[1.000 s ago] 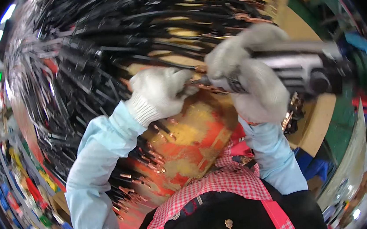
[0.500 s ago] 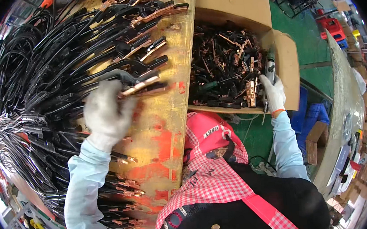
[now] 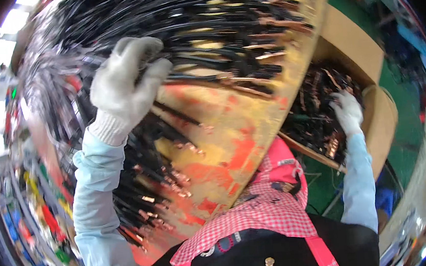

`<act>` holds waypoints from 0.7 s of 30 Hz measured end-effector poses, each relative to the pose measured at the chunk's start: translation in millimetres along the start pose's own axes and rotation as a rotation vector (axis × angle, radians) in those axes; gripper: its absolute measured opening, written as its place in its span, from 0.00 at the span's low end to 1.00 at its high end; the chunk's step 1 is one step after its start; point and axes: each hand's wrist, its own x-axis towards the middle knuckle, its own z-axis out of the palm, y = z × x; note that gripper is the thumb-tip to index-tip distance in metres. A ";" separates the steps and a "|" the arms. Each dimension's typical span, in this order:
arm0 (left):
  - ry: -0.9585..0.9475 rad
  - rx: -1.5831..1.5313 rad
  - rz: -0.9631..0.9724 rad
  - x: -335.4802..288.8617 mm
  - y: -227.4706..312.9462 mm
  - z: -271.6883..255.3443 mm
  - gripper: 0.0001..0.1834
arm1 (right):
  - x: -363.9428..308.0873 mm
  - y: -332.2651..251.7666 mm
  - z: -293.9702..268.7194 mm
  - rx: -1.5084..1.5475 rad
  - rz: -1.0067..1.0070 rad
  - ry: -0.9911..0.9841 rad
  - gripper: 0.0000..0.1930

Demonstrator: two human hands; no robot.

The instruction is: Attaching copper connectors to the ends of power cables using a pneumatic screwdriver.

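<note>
My left hand [image 3: 129, 84], in a white glove, is over the black cables [image 3: 198, 29] on the bench. Its fingers are curled, with a gap between them and the thumb, and nothing shows clearly in it. A cable ending in a black clamp with copper-coloured jaws [image 3: 249, 86] runs rightward from near the thumb. Many such clamps line the right side of the bundle. At the right, my gloved right hand [image 3: 348, 114] reaches into a cardboard box [image 3: 353, 42] of loose black and copper clamps [image 3: 318, 102]. Its fingers are slightly apart and blurred, touching or just above the clamps.
The worn yellow and red bench [image 3: 225, 157] has a slanting right edge beside the box. Cables with bare copper ends [image 3: 176, 177] lie nearer me. Green floor [image 3: 397, 74] shows beyond the box, and a grey surface [image 3: 417, 180] stands at far right.
The view has turned, so bench and box appear shifted right. My left hand has let go of the clamp it held. The pen-shaped power screwdriver no longer shows in my right hand, which has moved over the clamps.
</note>
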 end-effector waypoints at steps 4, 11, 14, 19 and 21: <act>-0.164 0.219 0.031 -38.6 -9.0 -10.6 0.11 | -21.5 -16.5 -3.1 0.523 0.427 0.234 0.17; -0.522 0.462 0.424 -46.6 -8.5 52.2 0.09 | -24.2 -134.1 -63.1 1.406 0.168 0.435 0.14; -0.593 0.356 0.372 -38.0 -9.4 49.4 0.08 | -29.0 -188.4 -97.8 1.456 0.091 0.320 0.16; -0.461 0.196 0.356 -54.2 -5.9 36.0 0.09 | -38.0 -229.6 -89.7 1.220 -0.233 0.086 0.16; -0.482 0.177 0.355 -62.4 -6.9 31.1 0.09 | -37.3 -238.4 -86.4 1.035 -0.339 -0.056 0.15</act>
